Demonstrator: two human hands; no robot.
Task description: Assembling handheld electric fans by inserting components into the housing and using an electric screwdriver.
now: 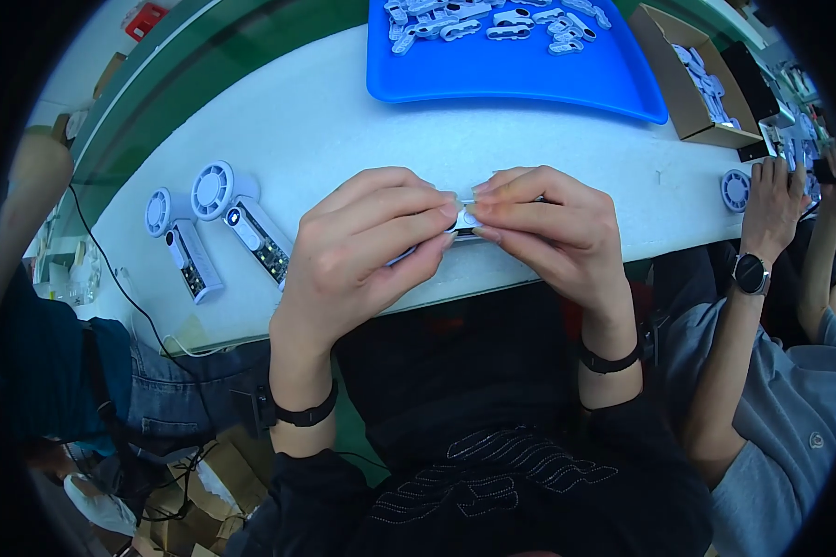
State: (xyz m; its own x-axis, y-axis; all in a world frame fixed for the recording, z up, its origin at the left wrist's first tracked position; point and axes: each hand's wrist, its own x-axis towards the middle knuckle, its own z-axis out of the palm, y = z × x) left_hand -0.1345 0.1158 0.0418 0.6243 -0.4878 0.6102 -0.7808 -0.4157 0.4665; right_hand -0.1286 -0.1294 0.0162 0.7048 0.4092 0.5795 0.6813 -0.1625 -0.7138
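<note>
Close to the table's near edge, my left hand (367,237) and my right hand (553,223) meet fingertip to fingertip. Both pinch a small white plastic part (467,219) with a dark area on it, and the fingers cover most of its shape. Left of my left hand lie two white handheld fans (212,190) (184,243) with round grilles. Their handles are uncovered, with circuit boards showing; my left hand hides the lower end of the nearer one.
A blue tray (520,79) at the back holds several white and dark plastic parts. Beside it stands a cardboard box (664,56) of white pieces. On the right, a co-worker's hand (771,200) is near another round fan head (736,190). A black cable (111,269) hangs at the left.
</note>
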